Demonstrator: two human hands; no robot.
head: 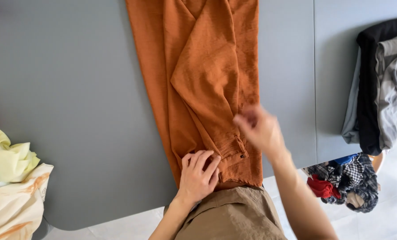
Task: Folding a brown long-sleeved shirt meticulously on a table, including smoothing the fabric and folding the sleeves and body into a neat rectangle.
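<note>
A rust-orange garment (207, 75) lies lengthwise on the grey table (74, 102), its sleeve folded across the body and a buttoned cuff (235, 151) near the table's front edge. My left hand (198, 175) rests flat on the garment's lower end, fingers pressing the cloth beside the cuff. My right hand (260, 126) hovers just above the garment's right edge, blurred, fingers loosely curled with nothing visibly held.
Folded black, grey and plaid clothes (383, 84) are stacked at the table's right side. A heap of checked and red laundry (347, 180) lies below on the white floor. Yellow and cream cloth (9, 178) spills at the left edge.
</note>
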